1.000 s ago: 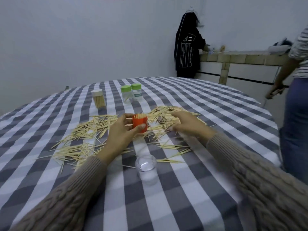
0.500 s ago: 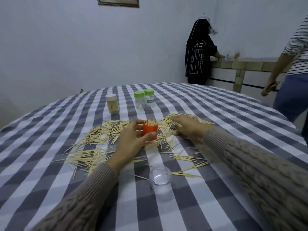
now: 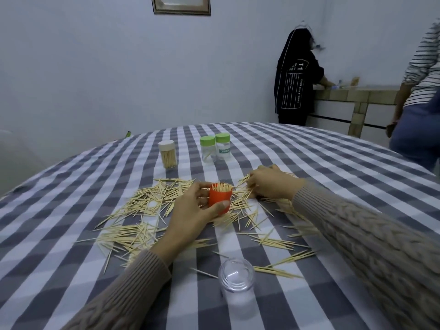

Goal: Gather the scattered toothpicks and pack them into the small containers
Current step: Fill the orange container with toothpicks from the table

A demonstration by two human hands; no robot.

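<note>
Scattered toothpicks (image 3: 147, 203) cover the middle of the checked tablecloth (image 3: 309, 158). My left hand (image 3: 190, 215) grips a small orange container (image 3: 220, 197) packed with upright toothpicks, thumb on its near side. To the right, my right hand (image 3: 271, 182) lies palm down on the pile with its fingers curled over toothpicks; whether it holds any is hidden. A clear empty container (image 3: 237, 279) stands near me.
At the back of the table stand a white-capped jar (image 3: 168, 154) full of toothpicks and two green-capped jars (image 3: 215, 148). A person in a dark jacket (image 3: 295, 77) is at a counter in the corner, and another person (image 3: 419, 96) stands at the table's right edge.
The camera has tilted up, so the picture frame on the wall shows. My right hand has slid slightly farther back over the pile. My left hand keeps hold of the orange container.
</note>
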